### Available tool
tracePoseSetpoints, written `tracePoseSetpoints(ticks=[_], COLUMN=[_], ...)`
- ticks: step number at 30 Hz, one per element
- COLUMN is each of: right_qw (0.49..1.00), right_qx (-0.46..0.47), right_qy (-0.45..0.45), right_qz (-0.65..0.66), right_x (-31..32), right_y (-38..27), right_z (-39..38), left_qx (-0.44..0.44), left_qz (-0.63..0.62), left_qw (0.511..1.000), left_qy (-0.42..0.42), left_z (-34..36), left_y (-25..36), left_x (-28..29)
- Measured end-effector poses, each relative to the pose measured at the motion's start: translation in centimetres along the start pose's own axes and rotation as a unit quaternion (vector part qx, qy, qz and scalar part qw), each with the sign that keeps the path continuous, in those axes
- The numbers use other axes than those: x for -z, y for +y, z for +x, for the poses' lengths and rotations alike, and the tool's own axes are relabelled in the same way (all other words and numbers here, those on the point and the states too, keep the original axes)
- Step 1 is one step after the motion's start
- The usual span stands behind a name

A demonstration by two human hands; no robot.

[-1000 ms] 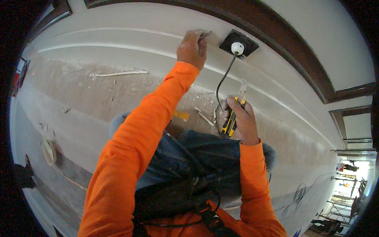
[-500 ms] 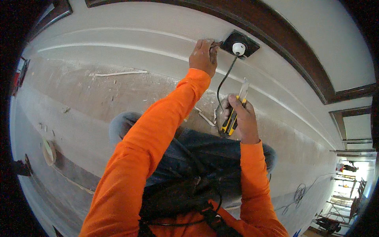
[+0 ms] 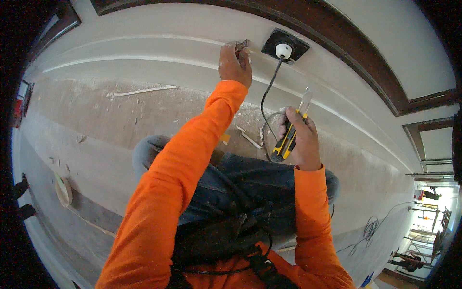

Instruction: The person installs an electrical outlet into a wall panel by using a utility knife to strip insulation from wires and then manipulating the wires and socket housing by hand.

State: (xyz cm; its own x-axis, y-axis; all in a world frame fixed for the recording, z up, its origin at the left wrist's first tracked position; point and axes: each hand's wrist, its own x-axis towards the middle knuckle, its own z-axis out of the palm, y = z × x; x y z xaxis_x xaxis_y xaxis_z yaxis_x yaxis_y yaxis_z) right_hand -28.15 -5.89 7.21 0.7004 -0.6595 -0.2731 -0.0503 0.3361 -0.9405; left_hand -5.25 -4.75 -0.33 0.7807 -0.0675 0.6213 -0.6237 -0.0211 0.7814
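My left hand [image 3: 234, 63] pinches a small crumpled dark-brown piece [image 3: 241, 46] against the white wall, just above the molded baseboard trim [image 3: 192, 40]. Its material is hard to make out; it could be folded sandpaper. To the right of that hand sits a black outlet plate [image 3: 299, 46] with a round white plug [image 3: 283, 50] in it. From the plug a dark cord [image 3: 264, 96] hangs down past my other hand. My right hand [image 3: 302, 137] is closed around a yellow-and-black utility knife [image 3: 290, 137], its blade out and pointing up toward the wall.
Dusty floor covering [image 3: 110, 115] carries a long white strip [image 3: 144, 90] and scattered scraps. A roll of tape [image 3: 63, 191] lies at the left. Dark wood trim [image 3: 356, 43] runs above the outlet. At the right are a coiled cable [image 3: 370, 229], scaffolding and a distant person [image 3: 408, 262].
My left hand has moved left, away from the outlet plate, with the brown piece still in it. The knife in my right hand has shifted slightly right and tilted.
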Motion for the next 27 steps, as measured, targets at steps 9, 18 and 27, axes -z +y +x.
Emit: tracePoseSetpoints(ticks=[9, 18, 27], right_qw=[0.999, 1.0, 0.999], right_qx=[0.017, -0.015, -0.013], right_qy=[-0.048, -0.012, -0.02], right_qz=[0.007, 0.022, 0.038], right_x=[0.3, -1.7, -0.8], right_y=[0.5, 0.6, 0.9], right_z=[0.2, 0.1, 0.2], left_qx=[-0.029, -0.04, -0.005], left_qz=[0.059, -0.01, 0.052], left_qw=[0.997, 0.998, 0.993], left_qy=[-0.037, -0.039, -0.101], left_z=[0.5, -1.5, -0.8], left_y=[-0.5, 1.3, 0.5], left_x=[0.5, -1.5, -0.7])
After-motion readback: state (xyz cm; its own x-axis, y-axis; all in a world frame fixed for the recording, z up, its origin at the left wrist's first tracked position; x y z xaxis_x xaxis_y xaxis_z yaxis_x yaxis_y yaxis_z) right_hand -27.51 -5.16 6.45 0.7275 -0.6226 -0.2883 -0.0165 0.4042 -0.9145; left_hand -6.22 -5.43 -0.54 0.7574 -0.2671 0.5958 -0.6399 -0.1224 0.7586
